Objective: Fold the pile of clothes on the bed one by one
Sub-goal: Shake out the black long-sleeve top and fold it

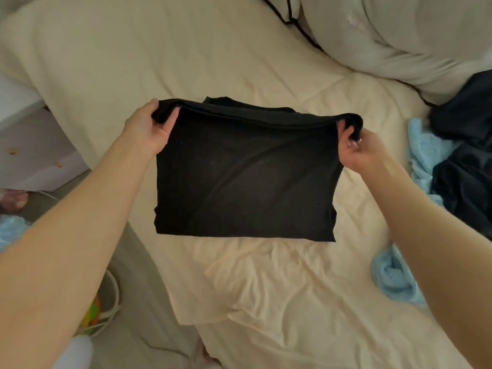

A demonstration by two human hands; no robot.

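Two bare forearms reach forward from the bottom corners of the view, ending in the hands that grip a black garment [245, 171] by its upper edge. On the left, the left hand [149, 126] has its fingers curled over the top left corner, thumb pressed against the near face of the cloth. On the right, the right hand [356, 147] pinches the top right corner, with cloth bunched over its fingertips. Both hands are clamped on the fabric and held well apart, so the top edge runs taut between them. Folded into a rough rectangle, the garment hangs down over the cream sheet of the bed [266, 288], which is wrinkled below its bottom hem. At the right edge of the bed lie dark navy clothes [463, 166] over a light blue knitted piece [394, 272]. White pillows [386, 35] sit at the upper right.
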